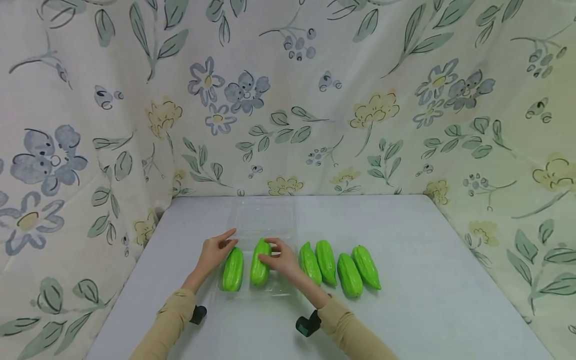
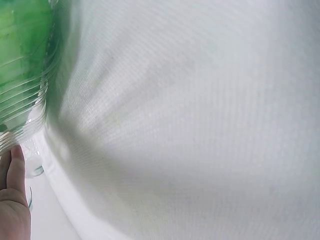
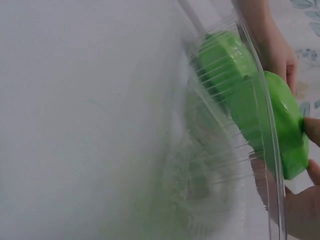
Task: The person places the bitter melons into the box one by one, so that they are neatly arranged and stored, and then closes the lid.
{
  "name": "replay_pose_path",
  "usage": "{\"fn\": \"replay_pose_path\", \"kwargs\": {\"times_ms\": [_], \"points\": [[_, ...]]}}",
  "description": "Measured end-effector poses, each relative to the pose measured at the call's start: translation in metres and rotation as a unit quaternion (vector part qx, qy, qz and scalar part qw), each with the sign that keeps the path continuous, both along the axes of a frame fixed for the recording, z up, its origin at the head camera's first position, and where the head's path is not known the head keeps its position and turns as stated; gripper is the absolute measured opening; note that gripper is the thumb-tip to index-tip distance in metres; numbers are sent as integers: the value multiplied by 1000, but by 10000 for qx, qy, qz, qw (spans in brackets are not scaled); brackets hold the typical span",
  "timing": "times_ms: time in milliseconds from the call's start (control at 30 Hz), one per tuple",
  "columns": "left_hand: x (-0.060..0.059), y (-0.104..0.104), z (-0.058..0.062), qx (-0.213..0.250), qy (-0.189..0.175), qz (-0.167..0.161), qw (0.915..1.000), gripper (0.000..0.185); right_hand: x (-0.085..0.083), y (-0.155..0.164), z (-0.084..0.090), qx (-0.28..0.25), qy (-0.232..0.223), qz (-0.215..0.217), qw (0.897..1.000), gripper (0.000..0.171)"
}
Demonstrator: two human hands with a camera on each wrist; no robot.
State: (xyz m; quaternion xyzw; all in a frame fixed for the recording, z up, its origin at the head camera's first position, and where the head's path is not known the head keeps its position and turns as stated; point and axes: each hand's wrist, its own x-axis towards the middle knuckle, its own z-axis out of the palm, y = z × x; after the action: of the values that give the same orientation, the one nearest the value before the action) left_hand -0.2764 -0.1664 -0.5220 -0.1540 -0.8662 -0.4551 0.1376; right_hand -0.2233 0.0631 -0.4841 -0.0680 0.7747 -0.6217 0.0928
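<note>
A clear plastic clamshell box (image 1: 281, 292) lies with its lid (image 1: 263, 216) folded back. One green ridged gourd (image 1: 232, 270) rests in the box's left side. My right hand (image 1: 284, 259) grips a second green gourd (image 1: 260, 263) between thumb and fingers, over the middle of the box. In the right wrist view, that gourd (image 3: 286, 125) shows partly through the clear wall. My left hand (image 1: 215, 251) is at the box's left side by the first gourd's upper end, thumb and forefinger apart. In the left wrist view its fingers (image 2: 16, 172) touch the ribbed wall.
Right of the box lie several more green gourds, among them an upright-lying one (image 1: 326, 262) and a slanted one (image 1: 366, 267). They are on a white table (image 1: 432, 290). A flowered curtain (image 1: 288, 100) hangs behind and at both sides.
</note>
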Motion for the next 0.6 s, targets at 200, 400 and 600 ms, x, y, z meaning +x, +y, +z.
{"fn": "replay_pose_path", "kwargs": {"times_ms": [200, 400, 600], "points": [[0, 0, 0, -167, -347, 97, 9992, 42, -1, -5, -6, 1, 4, 84, 10000, 49], [1, -1, 0, -275, -485, 142, 9983, 42, 0, -9, -9, 73, 46, 127, 9999, 50], [1, -2, 1, -218, -440, 94, 9987, 41, -1, -14, -14, 166, -12, 145, 9998, 49]]}}
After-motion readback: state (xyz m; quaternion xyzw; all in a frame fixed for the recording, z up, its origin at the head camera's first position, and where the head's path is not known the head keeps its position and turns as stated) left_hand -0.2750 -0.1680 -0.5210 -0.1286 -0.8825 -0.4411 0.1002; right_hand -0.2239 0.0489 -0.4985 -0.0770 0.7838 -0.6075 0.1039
